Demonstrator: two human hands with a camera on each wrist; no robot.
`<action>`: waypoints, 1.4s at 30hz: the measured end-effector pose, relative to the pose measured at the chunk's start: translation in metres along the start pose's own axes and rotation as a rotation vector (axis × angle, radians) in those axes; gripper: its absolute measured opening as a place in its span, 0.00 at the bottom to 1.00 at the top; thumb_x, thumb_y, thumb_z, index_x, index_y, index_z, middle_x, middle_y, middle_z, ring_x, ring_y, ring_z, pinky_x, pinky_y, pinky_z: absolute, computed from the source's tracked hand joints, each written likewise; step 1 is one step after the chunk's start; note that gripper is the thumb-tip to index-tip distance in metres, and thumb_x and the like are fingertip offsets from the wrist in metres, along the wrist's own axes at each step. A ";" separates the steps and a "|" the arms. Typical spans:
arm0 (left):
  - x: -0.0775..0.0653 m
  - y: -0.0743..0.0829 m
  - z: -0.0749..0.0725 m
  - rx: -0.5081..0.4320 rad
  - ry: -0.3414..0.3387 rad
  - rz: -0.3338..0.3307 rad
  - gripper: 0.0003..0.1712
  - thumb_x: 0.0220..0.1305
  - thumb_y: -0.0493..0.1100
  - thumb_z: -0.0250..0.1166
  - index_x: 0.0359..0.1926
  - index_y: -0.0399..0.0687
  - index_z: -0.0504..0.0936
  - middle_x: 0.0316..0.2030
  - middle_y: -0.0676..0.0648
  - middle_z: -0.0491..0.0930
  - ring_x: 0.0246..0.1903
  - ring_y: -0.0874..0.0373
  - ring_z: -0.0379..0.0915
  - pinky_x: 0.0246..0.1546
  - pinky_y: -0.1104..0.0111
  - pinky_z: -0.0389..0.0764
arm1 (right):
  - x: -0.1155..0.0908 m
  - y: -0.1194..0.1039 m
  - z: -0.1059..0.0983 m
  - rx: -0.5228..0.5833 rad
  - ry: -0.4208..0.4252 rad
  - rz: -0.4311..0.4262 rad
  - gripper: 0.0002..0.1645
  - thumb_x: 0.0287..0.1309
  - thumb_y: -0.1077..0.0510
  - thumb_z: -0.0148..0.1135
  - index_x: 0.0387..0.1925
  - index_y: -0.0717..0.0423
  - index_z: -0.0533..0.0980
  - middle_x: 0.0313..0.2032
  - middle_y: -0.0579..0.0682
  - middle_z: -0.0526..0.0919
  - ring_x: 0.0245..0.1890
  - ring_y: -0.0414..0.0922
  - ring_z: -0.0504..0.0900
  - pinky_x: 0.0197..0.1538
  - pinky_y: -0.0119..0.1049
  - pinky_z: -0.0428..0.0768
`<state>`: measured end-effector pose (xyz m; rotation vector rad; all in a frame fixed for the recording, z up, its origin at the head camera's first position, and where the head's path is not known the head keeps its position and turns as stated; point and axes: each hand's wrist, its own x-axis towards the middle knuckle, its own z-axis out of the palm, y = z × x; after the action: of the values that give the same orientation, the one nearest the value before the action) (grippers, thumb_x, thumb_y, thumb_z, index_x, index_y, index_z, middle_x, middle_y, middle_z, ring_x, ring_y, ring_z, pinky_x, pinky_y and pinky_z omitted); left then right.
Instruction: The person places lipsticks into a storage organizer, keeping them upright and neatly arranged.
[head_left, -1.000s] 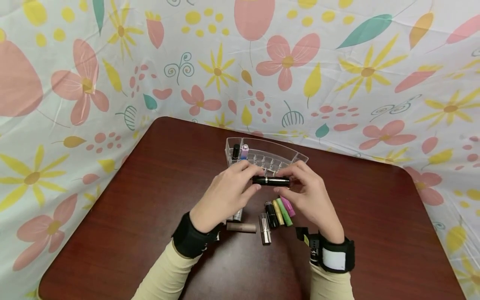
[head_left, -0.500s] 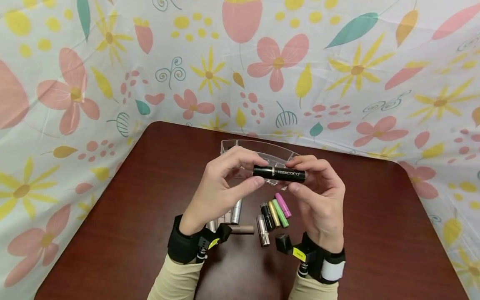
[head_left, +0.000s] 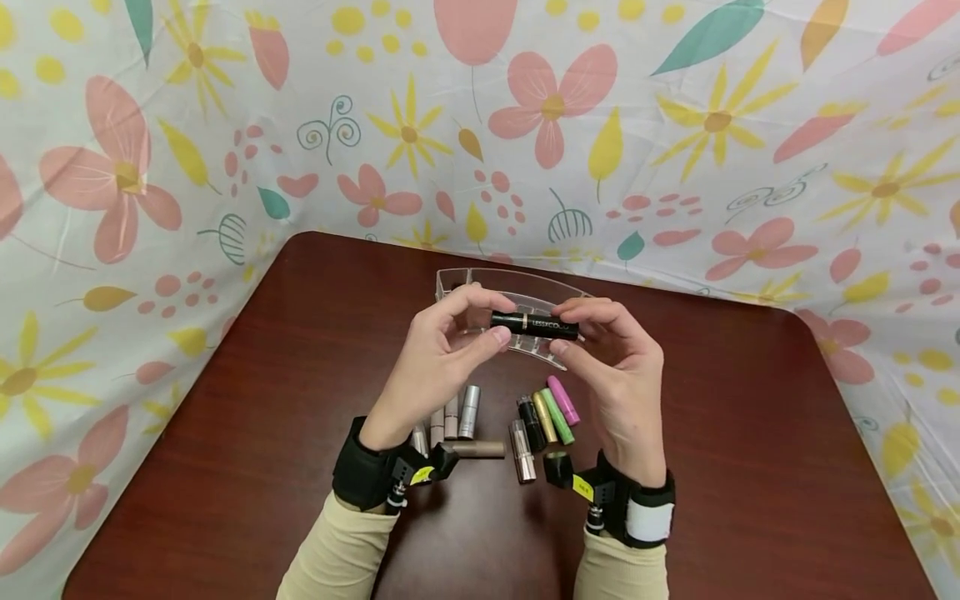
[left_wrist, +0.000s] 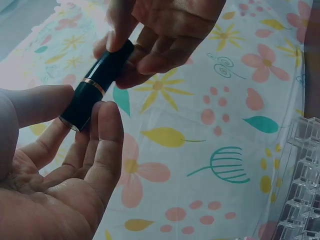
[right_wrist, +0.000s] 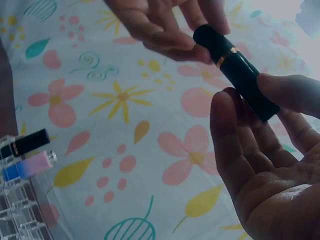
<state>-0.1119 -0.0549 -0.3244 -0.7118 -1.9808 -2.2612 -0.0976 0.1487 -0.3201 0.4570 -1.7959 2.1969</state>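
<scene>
A black lipstick tube (head_left: 534,324) with a thin gold band and pale lettering lies level between both hands, above the table. My left hand (head_left: 431,354) pinches one end between thumb and fingers. At the opposite end, my right hand (head_left: 626,367) pinches the lettered part the same way. Both wrist views show the lipstick tube (left_wrist: 97,85) in one piece, the band near its middle. Behind the hands stands a clear organizer (head_left: 517,279), partly covered by them. In the right wrist view a black tube (right_wrist: 32,141) and a pink-and-blue tube (right_wrist: 30,165) sit in its slots.
Below the right hand lie pink (head_left: 562,400), green (head_left: 557,417), gold (head_left: 544,417), black (head_left: 531,423) and shiny silvery (head_left: 522,452) tubes. A taupe tube (head_left: 480,450) lies crosswise beside several silver and beige tubes (head_left: 469,412). A floral cloth (head_left: 450,167) hangs behind the table (head_left: 750,400).
Both hands have lifted the lipstick tube off the organizer's front and turned it so its lettering faces the head camera. Over the last half second they shift slightly, both grips kept.
</scene>
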 end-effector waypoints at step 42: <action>0.001 -0.011 -0.004 0.392 0.024 -0.021 0.09 0.72 0.43 0.63 0.50 0.59 0.83 0.40 0.59 0.81 0.32 0.59 0.69 0.35 0.71 0.70 | 0.004 0.017 -0.006 -0.239 -0.126 0.127 0.14 0.59 0.69 0.69 0.47 0.64 0.81 0.44 0.53 0.82 0.38 0.43 0.82 0.39 0.30 0.82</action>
<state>-0.1180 -0.0566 -0.3341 -0.6175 -2.3263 -1.7918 -0.1087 0.1510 -0.3346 0.4488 -2.1770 2.0357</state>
